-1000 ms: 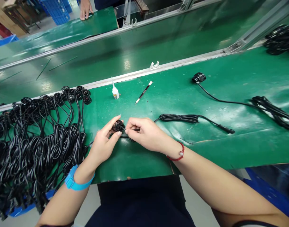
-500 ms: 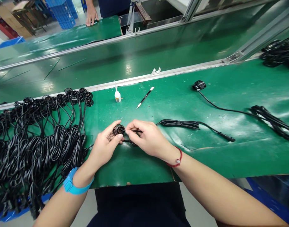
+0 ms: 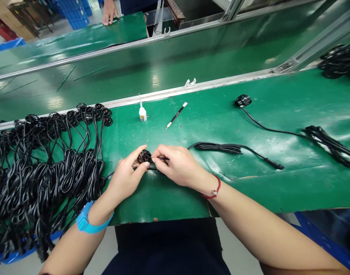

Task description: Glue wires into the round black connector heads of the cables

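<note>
Between thumb and fingers, my left hand (image 3: 128,173) grips a small round black cable-end part (image 3: 144,156) with an open, ribbed face. My right hand (image 3: 175,162) is closed in a pinch on a thin black cable (image 3: 162,158), its tip touching or nearly touching the round part. Past the right hand lies a bundled black cord (image 3: 217,147) with a plug end. Beyond the hands stand a small white glue bottle (image 3: 143,114) with a thin nozzle and, lying flat, a black-and-white pen-like tool (image 3: 176,115).
A big heap of coiled black cables (image 3: 49,179) with round ends covers the left. To the right, another round-ended cable (image 3: 243,100) leads to a coil. A metal rail (image 3: 163,93) crosses behind. Another person's hand (image 3: 109,13) rests on the far green table.
Both hands keep their hold, with the right fingertips still at the round part. The round part has turned slightly. The view has shifted a little.
</note>
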Action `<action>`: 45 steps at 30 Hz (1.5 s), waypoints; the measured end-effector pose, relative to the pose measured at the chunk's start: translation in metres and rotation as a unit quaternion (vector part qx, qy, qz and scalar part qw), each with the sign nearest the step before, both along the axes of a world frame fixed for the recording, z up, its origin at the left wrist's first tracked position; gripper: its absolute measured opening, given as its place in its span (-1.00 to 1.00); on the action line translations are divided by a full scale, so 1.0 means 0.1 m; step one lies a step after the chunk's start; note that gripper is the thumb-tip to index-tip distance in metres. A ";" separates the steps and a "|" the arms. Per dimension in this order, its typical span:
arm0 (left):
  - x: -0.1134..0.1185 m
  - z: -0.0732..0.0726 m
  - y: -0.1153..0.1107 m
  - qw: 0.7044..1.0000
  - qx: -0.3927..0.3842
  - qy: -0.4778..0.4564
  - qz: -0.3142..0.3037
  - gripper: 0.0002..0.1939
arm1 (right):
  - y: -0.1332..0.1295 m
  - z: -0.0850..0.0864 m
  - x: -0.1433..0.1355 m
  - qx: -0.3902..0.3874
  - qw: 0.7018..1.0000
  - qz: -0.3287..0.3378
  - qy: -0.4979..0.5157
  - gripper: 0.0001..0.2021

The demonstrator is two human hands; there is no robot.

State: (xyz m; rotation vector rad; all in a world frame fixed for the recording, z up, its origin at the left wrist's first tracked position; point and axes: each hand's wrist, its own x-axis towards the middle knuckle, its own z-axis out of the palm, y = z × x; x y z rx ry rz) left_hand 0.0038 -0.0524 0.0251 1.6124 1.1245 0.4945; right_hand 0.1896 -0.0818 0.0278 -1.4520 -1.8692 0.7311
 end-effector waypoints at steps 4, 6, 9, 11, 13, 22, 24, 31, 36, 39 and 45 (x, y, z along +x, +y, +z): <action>-0.01 0.01 -0.01 0.999 0.035 0.029 -0.018 -0.49 | 0.00 0.01 0.00 -0.025 1.000 0.006 -0.011 -0.89; 0.00 0.03 -0.02 0.998 0.043 0.042 -0.022 -0.50 | 0.00 0.00 -0.02 -0.033 0.999 0.006 -0.022 -0.88; 0.01 0.04 -0.02 0.998 0.039 0.051 -0.023 -0.53 | -0.02 -0.03 -0.07 -0.018 0.998 -0.004 -0.054 -0.89; 0.02 0.03 -0.02 0.999 0.028 0.041 -0.020 -0.55 | -0.04 -0.04 -0.10 0.009 0.996 -0.018 -0.084 -0.89; 0.03 0.02 -0.01 1.000 -0.003 0.011 -0.007 -0.56 | -0.05 -0.04 -0.11 0.030 0.994 -0.030 -0.096 -0.88; 0.08 0.04 0.00 0.981 -0.071 -0.171 0.060 -0.63 | -0.06 0.12 -0.01 -0.040 0.996 -0.010 0.079 -0.90; 0.07 0.04 0.00 0.980 -0.067 -0.178 0.061 -0.63 | -0.06 0.13 0.00 -0.055 0.994 -0.024 0.089 -0.92; 0.04 0.00 -0.04 0.993 -0.011 -0.112 0.039 -0.57 | -0.07 0.09 -0.04 -0.044 0.996 -0.046 0.070 -0.88; 0.00 0.00 -0.04 0.999 0.040 -0.024 0.004 -0.54 | -0.08 0.06 -0.07 -0.032 0.997 -0.052 0.045 -0.86; 0.00 0.02 -0.03 0.999 0.052 0.008 -0.015 -0.55 | -0.08 0.04 -0.08 -0.037 0.997 -0.051 0.035 -0.86; 0.03 0.05 -0.02 0.995 0.075 0.053 -0.033 -0.55 | -0.07 0.03 -0.10 -0.075 0.996 -0.043 0.024 -0.85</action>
